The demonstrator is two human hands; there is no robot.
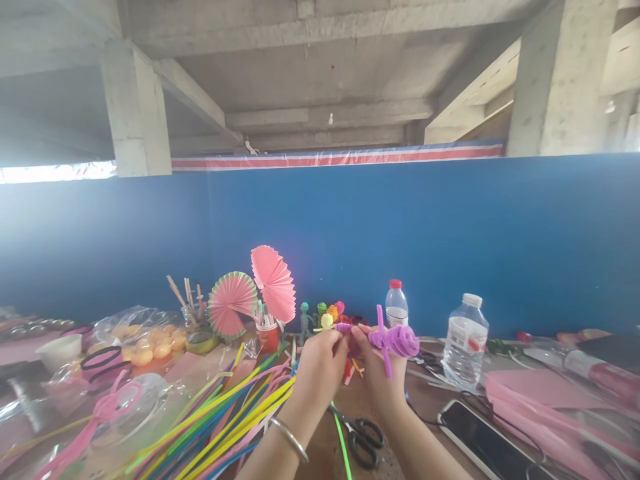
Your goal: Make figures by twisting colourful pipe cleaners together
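Note:
A purple pipe-cleaner figure (400, 341) with a coiled round end and a crossing strip is held up over the table. My right hand (383, 363) is closed round its stem, the coiled end sticking out to the right. My left hand (325, 357), a silver bangle on its wrist, pinches the other end of the purple piece. The two hands nearly meet. Behind them stand small coiled figures, among them a teal one (305, 320), a green one and a yellow one (327, 321). Black-handled scissors (364, 440) lie below the hands beside a green pipe cleaner (342, 443).
Many coloured pipe cleaners (235, 427) spread at the left. Pink paper fans (274, 283) rise from a red cup (268, 338). Orange balls (150, 347) sit in plastic farther left. Two bottles (466, 343), a phone (487, 440) and pink sheets (545, 393) are at the right.

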